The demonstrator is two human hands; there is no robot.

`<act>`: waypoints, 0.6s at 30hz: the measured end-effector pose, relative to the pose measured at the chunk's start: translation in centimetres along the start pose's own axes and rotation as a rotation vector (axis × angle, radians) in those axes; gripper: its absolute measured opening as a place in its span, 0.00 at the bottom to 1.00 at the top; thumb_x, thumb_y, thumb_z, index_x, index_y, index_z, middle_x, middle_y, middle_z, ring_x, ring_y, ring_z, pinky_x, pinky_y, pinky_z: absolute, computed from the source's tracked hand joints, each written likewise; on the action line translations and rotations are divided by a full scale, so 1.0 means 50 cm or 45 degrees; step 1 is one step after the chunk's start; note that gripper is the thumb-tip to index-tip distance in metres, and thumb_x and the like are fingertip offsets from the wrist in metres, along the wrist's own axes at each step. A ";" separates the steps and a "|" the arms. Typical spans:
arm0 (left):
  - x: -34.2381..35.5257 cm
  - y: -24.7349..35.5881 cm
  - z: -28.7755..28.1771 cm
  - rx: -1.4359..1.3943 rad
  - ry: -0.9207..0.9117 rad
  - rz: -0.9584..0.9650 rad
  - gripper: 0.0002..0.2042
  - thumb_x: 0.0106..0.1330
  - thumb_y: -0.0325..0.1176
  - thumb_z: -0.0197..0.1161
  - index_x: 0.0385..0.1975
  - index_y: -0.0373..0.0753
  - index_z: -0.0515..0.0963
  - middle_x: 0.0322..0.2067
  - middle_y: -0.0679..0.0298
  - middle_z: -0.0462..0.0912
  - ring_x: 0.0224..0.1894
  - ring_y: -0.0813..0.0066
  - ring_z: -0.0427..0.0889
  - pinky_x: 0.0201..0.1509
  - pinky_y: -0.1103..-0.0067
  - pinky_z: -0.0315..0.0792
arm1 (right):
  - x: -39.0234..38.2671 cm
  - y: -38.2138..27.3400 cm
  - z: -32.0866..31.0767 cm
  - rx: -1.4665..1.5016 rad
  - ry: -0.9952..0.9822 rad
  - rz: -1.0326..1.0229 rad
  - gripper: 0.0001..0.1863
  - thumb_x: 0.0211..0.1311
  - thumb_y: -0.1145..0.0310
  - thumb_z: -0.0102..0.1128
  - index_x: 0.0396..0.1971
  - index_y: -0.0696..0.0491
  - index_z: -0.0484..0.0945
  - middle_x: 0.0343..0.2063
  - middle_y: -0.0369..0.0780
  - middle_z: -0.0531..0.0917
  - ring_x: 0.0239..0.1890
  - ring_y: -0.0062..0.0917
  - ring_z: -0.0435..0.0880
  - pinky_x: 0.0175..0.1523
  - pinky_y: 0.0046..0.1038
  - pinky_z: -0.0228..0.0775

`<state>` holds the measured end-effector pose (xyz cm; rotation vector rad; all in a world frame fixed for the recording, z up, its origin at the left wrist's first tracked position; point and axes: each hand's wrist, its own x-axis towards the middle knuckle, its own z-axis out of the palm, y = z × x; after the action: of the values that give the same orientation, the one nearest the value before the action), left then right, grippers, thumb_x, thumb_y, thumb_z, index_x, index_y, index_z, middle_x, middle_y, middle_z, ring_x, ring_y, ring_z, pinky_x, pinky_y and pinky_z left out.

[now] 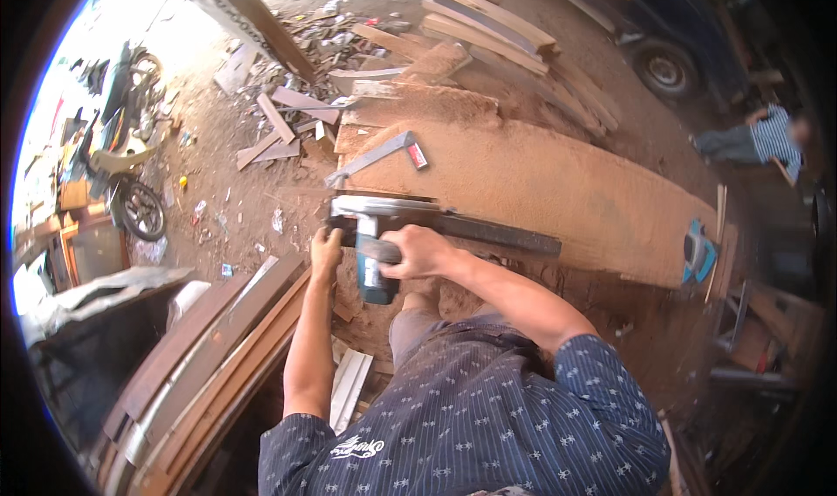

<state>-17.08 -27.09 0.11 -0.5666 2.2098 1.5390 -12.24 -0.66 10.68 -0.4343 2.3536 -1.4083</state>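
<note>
Dark patterned shirt [488, 400] fills the lower frame; near centre, the right hand [417, 252] curls closed round the handle of a teal-and-black power tool [370, 256]. Left-hand fingers [328, 237] bend close beside it, their hold unclear to me, below a sawdust-coated counter [567, 182].

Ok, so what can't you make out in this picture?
All in the head view:
1. The underside of the teal-and-black power tool: hidden by its own body.
2. Exactly what the left hand touches: blurred, overlapping the tool's edge.
3. The rest of the dark vehicle: cut off by the fisheye rim.
4. What the teal object on the right is: too small and blurred.
</note>
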 end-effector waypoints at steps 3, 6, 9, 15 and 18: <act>-0.093 0.047 0.103 -0.050 -0.079 0.211 0.17 0.69 0.41 0.62 0.47 0.33 0.79 0.33 0.65 0.83 0.23 0.79 0.77 0.25 0.80 0.72 | -0.128 -0.020 -0.091 0.064 0.119 0.098 0.20 0.48 0.56 0.69 0.35 0.56 0.84 0.25 0.48 0.86 0.30 0.43 0.87 0.38 0.39 0.79; -0.164 0.094 0.239 -0.271 -0.501 -0.055 0.23 0.73 0.49 0.55 0.52 0.32 0.78 0.39 0.60 0.86 0.28 0.74 0.82 0.32 0.76 0.78 | -0.297 -0.034 -0.206 0.001 0.341 0.266 0.18 0.49 0.59 0.70 0.36 0.56 0.86 0.26 0.47 0.87 0.29 0.36 0.88 0.37 0.35 0.78; -0.200 0.062 0.417 0.229 -0.413 0.339 0.25 0.71 0.51 0.57 0.52 0.32 0.76 0.38 0.56 0.86 0.35 0.61 0.85 0.41 0.67 0.79 | -0.486 0.001 -0.295 -0.016 0.516 0.391 0.17 0.50 0.61 0.70 0.37 0.57 0.85 0.26 0.48 0.87 0.30 0.38 0.89 0.38 0.35 0.78; -0.339 0.066 0.740 1.355 -0.447 1.502 0.34 0.58 0.49 0.70 0.61 0.38 0.70 0.56 0.54 0.79 0.59 0.52 0.77 0.62 0.55 0.68 | -0.864 0.095 -0.377 -0.237 0.900 0.779 0.17 0.51 0.63 0.71 0.37 0.60 0.85 0.27 0.49 0.86 0.32 0.39 0.88 0.40 0.37 0.77; -0.339 0.003 0.858 1.594 -0.568 1.573 0.32 0.59 0.48 0.70 0.60 0.39 0.71 0.54 0.56 0.80 0.57 0.52 0.78 0.60 0.53 0.69 | -1.007 0.128 -0.401 -0.041 1.068 0.830 0.12 0.57 0.68 0.67 0.34 0.62 0.81 0.24 0.37 0.81 0.30 0.23 0.77 0.40 0.31 0.72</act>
<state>0.72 15.19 -4.69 1.5178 2.5442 0.1564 22.82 39.84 21.25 1.0310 2.7012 -1.3482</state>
